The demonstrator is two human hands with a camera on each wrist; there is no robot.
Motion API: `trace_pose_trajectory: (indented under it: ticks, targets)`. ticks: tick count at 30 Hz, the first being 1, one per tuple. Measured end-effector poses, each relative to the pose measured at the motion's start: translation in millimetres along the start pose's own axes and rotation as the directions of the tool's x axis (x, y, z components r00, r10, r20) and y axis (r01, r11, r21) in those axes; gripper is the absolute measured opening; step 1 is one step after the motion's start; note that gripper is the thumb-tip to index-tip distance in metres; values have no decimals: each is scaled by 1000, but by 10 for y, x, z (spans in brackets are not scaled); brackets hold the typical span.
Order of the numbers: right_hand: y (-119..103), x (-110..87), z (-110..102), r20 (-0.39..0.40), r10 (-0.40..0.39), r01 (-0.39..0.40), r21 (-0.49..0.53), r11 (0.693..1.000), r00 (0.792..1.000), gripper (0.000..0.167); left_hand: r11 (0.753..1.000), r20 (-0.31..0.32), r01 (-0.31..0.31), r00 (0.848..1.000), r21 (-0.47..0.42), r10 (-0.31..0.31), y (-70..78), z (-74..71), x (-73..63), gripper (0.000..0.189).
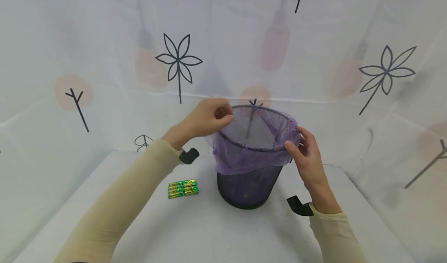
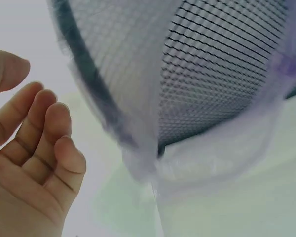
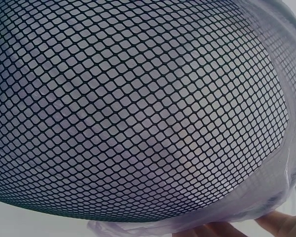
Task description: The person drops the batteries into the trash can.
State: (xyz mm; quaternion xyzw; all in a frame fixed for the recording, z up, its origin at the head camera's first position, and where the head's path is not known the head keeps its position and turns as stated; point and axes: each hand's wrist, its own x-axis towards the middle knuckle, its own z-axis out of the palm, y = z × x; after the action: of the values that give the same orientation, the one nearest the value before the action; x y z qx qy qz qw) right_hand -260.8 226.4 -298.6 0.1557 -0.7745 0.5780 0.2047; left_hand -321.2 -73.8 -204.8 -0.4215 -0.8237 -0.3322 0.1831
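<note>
The bin, a black mesh basket, stands upright in the middle of the desk, its long axis vertical, with a purple bag lining it and folded down over the rim. Both hands are at that rim, on opposite sides: the left hand sits at the far-left edge, its fingertips brought together at the bag's film there, while the right hand is at the near-right edge, thumb and fingers curled on the folded-over skirt of the bag. From the left hand the bin lies to the right and below; from the right hand it lies to the left; neither is clearly nearer. In the left wrist view the fingers look loosely curled with a gap to the bag, so whether that hand truly pinches the film I cannot tell. The right wrist view is nearly all mesh, with only fingertips cut off at the bottom edge. What lies inside the bin is blurred behind mesh and plastic. A pack of green batteries lies on the desk left of the bin, apart from it.
</note>
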Motion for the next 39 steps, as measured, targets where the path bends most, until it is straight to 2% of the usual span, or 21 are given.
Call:
trace_pose_trajectory:
  ticks: [4, 7, 12, 17, 20, 28, 32, 37, 39]
  targets:
    - [-10, -2, -11, -5, 2, -2, -6, 1000, 1000, 63, 999, -67, -14, 998, 29, 16, -26, -73, -186, 5]
    - [-15, -8, -15, -14, 0, 0, 6, 1000, 1000, 63, 999, -73, -8, 997, 49, 12, -51, -90, -349, 3]
    - [-6, -14, 8, -15, 0, 1, 55, 998, 1000, 62, 996, -42, 16, 999, 86, -12, -192, -16, -694, 5]
    - [24, -6, 28, -1, -1, 1, 63, 998, 1000, 63, 988, 14, 106, 994, 115, -108, -379, 133, -1057, 9]
    - [37, 1, 21, -4, 0, 0, 59, 998, 1000, 62, 983, 43, 144, 988, 116, -150, -461, 226, -1218, 11]
    - [16, -5, -10, -23, 9, -8, 44, 999, 1000, 62, 977, 176, 193, 962, 95, -207, -597, 498, -1513, 13]
    - [-5, -9, 0, -17, 18, -17, 22, 1000, 1000, 62, 972, 216, 221, 948, 77, -233, -628, 596, -1637, 13]
    - [-23, -8, 14, -14, 26, -26, 4, 1000, 1000, 63, 964, 254, 249, 930, 96, -266, -691, 701, -1733, 12]
    - [-21, -4, 23, -10, 19, -19, 31, 999, 1000, 63, 961, 268, 255, 923, 110, -276, -712, 738, -1769, 12]
